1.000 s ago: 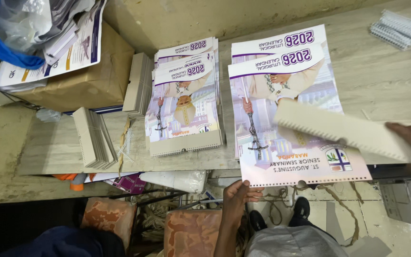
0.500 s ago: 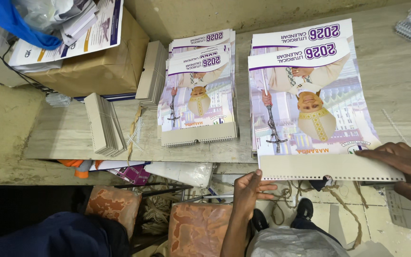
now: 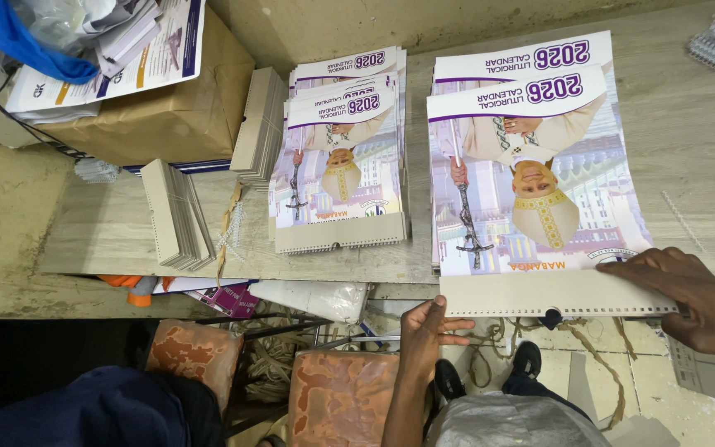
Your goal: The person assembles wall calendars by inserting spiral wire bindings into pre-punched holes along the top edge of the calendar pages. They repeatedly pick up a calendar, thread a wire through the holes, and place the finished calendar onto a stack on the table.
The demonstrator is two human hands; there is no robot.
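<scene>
Hands, left (image 3: 428, 327) and right (image 3: 697, 294), fingers spread, press cardboard strip (image 3: 552, 294) ends (over table edge).

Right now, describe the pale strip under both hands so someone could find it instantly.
On the wooden worktable, find the bigger calendar stack on the right. Along its near edge lies the pale cardboard strip, left hand and right hand at its ends. Unlike the upright bundles of strips further left, it lies flat and single, punched along one edge.
</scene>
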